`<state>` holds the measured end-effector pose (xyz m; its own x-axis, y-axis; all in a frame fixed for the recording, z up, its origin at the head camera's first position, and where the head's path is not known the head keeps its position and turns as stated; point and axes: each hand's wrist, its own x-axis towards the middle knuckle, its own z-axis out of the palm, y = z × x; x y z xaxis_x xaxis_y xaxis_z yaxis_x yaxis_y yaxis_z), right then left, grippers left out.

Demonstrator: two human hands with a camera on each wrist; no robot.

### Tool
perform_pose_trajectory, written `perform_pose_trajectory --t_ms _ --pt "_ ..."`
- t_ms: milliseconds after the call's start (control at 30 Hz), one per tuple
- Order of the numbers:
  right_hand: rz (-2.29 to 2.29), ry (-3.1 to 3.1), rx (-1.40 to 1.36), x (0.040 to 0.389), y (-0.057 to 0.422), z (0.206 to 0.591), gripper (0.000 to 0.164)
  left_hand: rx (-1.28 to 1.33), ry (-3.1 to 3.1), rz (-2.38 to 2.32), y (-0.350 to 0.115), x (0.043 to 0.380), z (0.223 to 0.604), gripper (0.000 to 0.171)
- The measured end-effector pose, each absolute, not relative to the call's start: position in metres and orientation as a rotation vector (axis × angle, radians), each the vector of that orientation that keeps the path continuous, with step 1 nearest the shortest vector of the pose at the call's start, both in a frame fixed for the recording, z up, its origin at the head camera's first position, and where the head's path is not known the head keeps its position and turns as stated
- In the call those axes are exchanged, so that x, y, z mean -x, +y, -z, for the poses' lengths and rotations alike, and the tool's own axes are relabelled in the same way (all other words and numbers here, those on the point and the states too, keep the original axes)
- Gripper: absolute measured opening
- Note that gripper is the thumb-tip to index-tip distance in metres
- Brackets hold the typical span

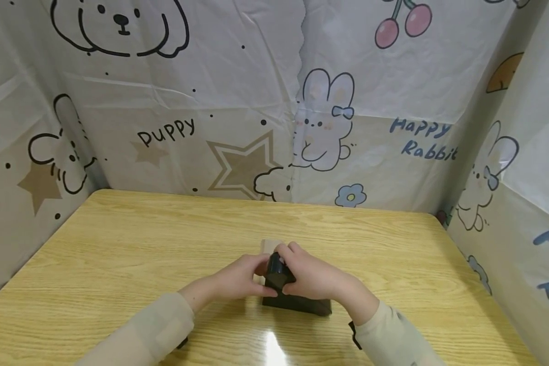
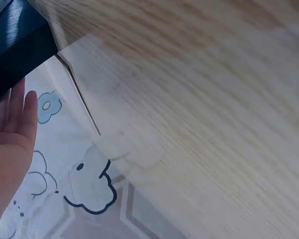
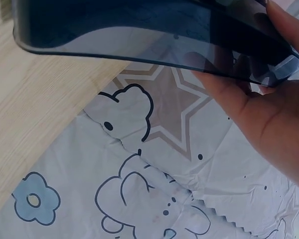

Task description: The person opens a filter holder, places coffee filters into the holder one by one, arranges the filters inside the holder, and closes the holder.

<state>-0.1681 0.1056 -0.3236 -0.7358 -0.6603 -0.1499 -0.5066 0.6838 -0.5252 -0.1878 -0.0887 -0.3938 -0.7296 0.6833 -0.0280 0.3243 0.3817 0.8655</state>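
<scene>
Over the middle of the table, my two hands meet around a black object with an angular, faceted end (image 1: 279, 273); its kind is unclear. My right hand (image 1: 314, 274) grips it from the right, fingers over the top and thumb lower down. From the left, my left hand (image 1: 238, 278) holds it between fingers and thumb. A dark wedge-shaped part (image 1: 297, 303) shows below the hands; whether it is joined is hidden. In the right wrist view, a smoky see-through plastic part (image 3: 124, 42) extends from my right hand. The left wrist view shows a glossy dark face (image 2: 20, 45) above my left fingers.
A flat beige piece (image 1: 271, 246) lies just behind the hands, partly covered by them. The wood-grain table (image 1: 142, 239) has printed cloth walls (image 1: 238, 96) at its back and both sides. Light glares off the table's front (image 1: 274, 348).
</scene>
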Motion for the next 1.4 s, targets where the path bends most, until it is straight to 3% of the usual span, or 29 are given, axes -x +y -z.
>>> perform_pose_trajectory --t_ms 1400 --pt "0.76 2.683 0.762 0.171 0.13 0.307 0.044 -0.811 2.347 -1.25 -0.115 0.191 0.392 0.038"
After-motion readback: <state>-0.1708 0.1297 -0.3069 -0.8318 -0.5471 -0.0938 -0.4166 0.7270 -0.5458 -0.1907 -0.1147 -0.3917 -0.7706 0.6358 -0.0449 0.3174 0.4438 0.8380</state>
